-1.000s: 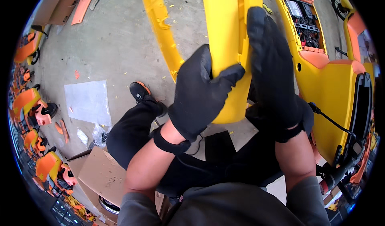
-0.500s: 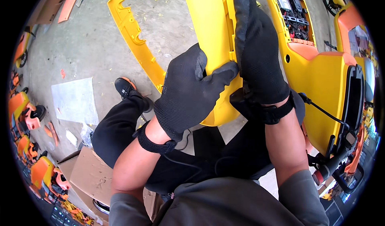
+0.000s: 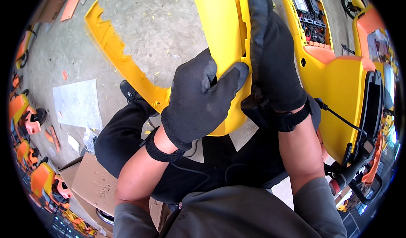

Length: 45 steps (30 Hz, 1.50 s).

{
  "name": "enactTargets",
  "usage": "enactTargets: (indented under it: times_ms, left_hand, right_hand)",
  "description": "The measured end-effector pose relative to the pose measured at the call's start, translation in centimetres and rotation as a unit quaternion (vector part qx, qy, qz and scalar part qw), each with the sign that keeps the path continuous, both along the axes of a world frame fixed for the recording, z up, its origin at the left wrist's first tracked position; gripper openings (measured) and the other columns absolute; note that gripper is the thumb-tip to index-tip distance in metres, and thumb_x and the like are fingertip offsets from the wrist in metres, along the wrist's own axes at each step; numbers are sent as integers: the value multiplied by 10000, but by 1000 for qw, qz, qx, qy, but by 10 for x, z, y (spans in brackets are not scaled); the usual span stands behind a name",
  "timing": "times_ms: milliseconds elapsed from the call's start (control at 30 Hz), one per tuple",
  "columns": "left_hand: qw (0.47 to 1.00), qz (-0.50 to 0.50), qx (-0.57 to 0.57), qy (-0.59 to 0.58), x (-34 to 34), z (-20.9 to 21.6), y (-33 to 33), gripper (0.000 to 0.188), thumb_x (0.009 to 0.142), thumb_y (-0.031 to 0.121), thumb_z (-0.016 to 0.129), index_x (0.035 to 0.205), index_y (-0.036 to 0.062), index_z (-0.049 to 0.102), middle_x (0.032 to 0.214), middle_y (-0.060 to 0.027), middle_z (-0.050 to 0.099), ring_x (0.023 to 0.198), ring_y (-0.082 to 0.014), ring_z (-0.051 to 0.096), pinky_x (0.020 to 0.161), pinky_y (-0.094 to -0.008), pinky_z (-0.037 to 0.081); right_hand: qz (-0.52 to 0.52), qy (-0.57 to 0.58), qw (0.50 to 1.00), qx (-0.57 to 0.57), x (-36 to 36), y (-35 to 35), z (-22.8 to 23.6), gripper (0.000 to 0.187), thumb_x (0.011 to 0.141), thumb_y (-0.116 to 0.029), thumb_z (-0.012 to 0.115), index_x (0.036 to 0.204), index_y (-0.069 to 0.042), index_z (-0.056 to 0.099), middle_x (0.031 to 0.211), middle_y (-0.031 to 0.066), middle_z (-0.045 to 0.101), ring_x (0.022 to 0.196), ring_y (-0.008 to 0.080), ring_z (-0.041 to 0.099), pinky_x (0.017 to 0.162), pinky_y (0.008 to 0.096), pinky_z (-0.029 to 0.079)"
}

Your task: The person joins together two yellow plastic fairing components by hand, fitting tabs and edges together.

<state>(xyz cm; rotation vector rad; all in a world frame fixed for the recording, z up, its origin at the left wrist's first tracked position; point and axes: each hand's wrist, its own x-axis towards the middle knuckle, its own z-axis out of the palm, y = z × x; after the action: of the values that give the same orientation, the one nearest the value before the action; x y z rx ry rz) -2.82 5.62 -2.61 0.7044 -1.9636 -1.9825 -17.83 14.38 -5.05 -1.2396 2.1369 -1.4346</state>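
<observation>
A long yellow plastic cover [image 3: 220,31], with a slot and notches along its right edge, is held upright in front of me. My left hand [image 3: 201,96], in a black glove, is closed around its lower left side, with the thumb lying across its face. My right hand [image 3: 277,64], also gloved in black, is pressed along the cover's right edge; its fingers reach up and their tips are hard to see. A curved yellow trim strip [image 3: 127,67] with a jagged edge sticks out left from behind my left hand. Whether it joins the cover there is hidden.
To the right stands a yellow and orange scooter body [image 3: 334,86] with an open bay of wiring [image 3: 311,20]. A cardboard box [image 3: 95,181] sits at the lower left. A white sheet [image 3: 78,105] lies on the concrete floor. More scooters [image 3: 42,181] line the left side.
The trim strip has swung out to the left, and its lower end now shows beside my left hand. The cover and both hands have barely shifted.
</observation>
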Motion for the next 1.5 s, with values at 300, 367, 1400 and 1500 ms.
enactTargets:
  times_ms: [300,367,1400,1500]
  left_hand:
    - [999,32,-13,-15,-1,3,-4,197,915,136,665,1034,-21,679,820,-120,721,698,-173,693,660,-286,527]
    - [999,36,-21,-3,-3,2,-3,195,909,119,666,1041,-25,679,822,-120,722,705,-176,698,664,-291,529]
    - [999,45,28,-10,15,-1,-21,236,955,207,663,1057,-5,669,777,-34,663,650,-88,593,604,-251,474]
    - [996,13,86,-20,19,-6,-32,295,993,241,611,1134,-14,652,930,-46,684,799,-96,615,738,-246,486]
  right_hand:
    - [-32,-121,989,-81,29,-17,15,403,1033,-405,524,1084,-7,542,860,104,610,801,145,619,700,282,509]
    - [-35,-159,981,-104,31,-19,18,442,1029,-449,513,1045,-8,537,784,100,607,742,128,616,653,276,507]
    - [176,-104,978,47,-3,7,30,757,823,-108,773,1478,10,412,1284,126,609,1102,188,589,1007,314,460]
    - [183,-13,983,29,-1,7,24,776,830,-131,781,1492,-6,395,1344,149,589,1114,202,594,1026,337,454]
